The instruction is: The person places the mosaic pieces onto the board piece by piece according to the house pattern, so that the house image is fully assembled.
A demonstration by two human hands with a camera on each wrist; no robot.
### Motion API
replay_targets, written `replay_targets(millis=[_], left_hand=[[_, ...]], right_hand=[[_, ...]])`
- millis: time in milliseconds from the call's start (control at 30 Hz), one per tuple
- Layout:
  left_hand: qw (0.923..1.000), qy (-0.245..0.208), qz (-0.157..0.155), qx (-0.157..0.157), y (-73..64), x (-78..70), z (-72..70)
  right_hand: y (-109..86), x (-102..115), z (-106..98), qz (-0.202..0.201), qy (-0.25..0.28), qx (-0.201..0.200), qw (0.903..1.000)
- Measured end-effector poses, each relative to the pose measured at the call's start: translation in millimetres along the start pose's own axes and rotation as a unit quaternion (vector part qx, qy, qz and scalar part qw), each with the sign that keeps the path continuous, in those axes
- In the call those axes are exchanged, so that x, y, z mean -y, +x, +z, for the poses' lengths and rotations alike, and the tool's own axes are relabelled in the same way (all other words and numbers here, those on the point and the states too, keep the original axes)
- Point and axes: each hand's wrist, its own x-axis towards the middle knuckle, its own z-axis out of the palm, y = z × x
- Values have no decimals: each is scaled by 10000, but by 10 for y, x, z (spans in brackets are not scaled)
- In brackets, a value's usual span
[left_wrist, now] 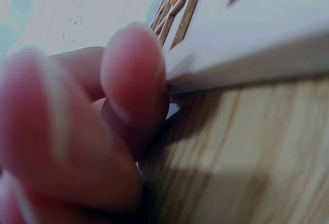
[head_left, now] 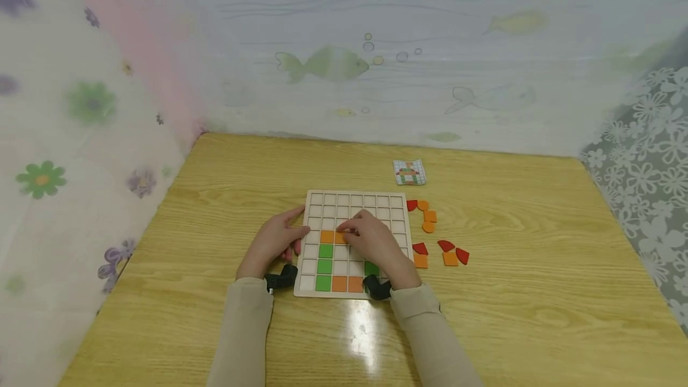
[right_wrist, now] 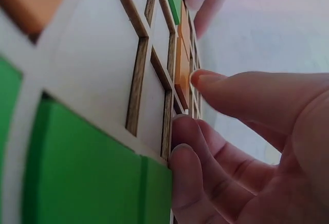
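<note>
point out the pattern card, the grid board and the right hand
pattern card [head_left: 409, 172], head view, centre of its printed face
grid board [head_left: 341, 267], head view, a bare square
right hand [head_left: 376, 242], head view, back of the hand

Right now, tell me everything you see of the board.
The board is pale and looks wooden, with a grid of square recesses whose sides show brown. It lies flat on the table. Green squares and orange squares fill some recesses; many are bare. The left hand touches its left edge; the right hand is over it, hiding part.
</note>
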Motion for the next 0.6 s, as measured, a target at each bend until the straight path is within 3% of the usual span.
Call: replay_targets(millis=[200, 433, 600], left_hand=[[9999, -109, -72, 18, -14, -13, 10], [9999, -131, -11, 75, -35, -48, 7], [10000, -52, -9, 59, -34, -42, -12]], right_hand=[[-39, -72, -20, 30, 367, -96, 9993], [-119, -167, -146, -222, 685, -329, 9969], [-188, -212, -218, -29, 662, -465, 9967]])
